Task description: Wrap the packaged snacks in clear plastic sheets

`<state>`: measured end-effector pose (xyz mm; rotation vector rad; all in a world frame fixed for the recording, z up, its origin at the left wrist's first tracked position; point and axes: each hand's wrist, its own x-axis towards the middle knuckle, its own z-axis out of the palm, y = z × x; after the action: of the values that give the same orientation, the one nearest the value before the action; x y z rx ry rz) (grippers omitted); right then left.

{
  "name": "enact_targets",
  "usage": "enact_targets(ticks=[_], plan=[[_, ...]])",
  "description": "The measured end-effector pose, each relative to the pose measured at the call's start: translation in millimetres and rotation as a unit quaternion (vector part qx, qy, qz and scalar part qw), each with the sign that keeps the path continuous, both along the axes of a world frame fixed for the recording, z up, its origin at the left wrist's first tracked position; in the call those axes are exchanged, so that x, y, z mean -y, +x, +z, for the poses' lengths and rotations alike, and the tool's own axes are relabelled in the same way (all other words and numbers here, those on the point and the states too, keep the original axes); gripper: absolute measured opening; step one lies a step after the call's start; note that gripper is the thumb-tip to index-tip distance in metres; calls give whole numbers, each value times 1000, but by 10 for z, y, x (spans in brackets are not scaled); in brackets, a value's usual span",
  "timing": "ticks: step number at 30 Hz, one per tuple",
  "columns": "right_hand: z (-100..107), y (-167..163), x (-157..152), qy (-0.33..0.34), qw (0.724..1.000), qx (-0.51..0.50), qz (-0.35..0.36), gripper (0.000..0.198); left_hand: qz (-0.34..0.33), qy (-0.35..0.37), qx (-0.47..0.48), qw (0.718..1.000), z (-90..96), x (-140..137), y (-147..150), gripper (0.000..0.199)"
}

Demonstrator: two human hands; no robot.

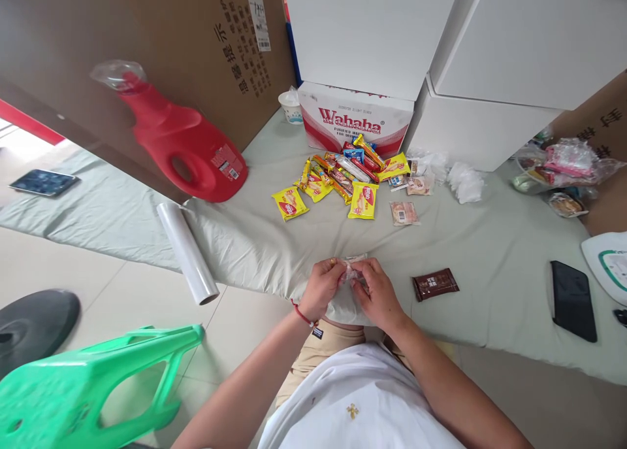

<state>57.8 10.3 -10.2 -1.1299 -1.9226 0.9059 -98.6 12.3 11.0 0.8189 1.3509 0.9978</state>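
Left hand [321, 283], right hand [379, 290]: together, pinching clear plastic [350, 270]
Clear plastic: between them; likely light, soft, slippery; best held by gathered edge

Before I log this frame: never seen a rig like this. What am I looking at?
No machine here: it's bare-handed work, seen through one camera worn on the head, looking forward and down. The wearer's left hand and right hand pinch some clear plastic between their fingertips. On the pale cloth ahead lies a pile of snack packets, with a white box behind it. A brown packet lies right of the hands; a red jug stands to the left.
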Motion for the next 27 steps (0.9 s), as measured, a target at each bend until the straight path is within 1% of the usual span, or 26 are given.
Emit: enact_targets(ticks=[1,2,3,4,6,8,11,13,15,17,19,20,21,23,25,27], plan=[[-10,9,8,-1,1000,2,-5,43,-14,9,-1,1000,-32,13,-26,19],[-21,21,15,-7,1000,2,-11,50,-29,21,-7,999,-69,32,-48,18],[-34,35,18,-17,1000,-1,-15,58,-41,39,-20,998,-110,54,-61,21],[-46,50,19,-29,999,-6,-16,63,-46,62,-41,996,-153,77,-63,23],[-69,76,10,-50,998,-20,-13,68,-35,115,-97,988,-241,119,-36,25],[-87,90,-2,-60,997,-37,-9,67,-6,154,-150,977,-309,143,18,27],[-93,98,-13,-67,996,-58,-12,62,25,154,-206,966,-345,135,89,34],[-67,114,-17,-81,994,-74,-16,56,18,138,-232,963,-329,108,104,39],[-3,153,-30,-87,992,-86,-19,41,-7,130,-257,958,-297,77,96,38],[93,208,-57,-49,995,-78,-46,26,-32,125,-287,949,-265,53,80,37],[195,259,-96,26,996,-44,-76,25,-48,127,-317,939,-244,38,73,38],[235,276,-118,65,995,-19,-74,27,-52,131,-328,934,-238,34,72,38],[261,285,-141,98,994,11,-53,29,-55,137,-336,930,-237,31,72,39],[259,283,-182,135,987,84,20,33,-63,150,-340,926,-245,33,66,38],[185,276,-209,139,976,147,75,35,-64,158,-318,933,-264,55,39,41],[70,280,-216,122,974,166,90,38,-31,165,-272,948,-286,100,-10,46]])
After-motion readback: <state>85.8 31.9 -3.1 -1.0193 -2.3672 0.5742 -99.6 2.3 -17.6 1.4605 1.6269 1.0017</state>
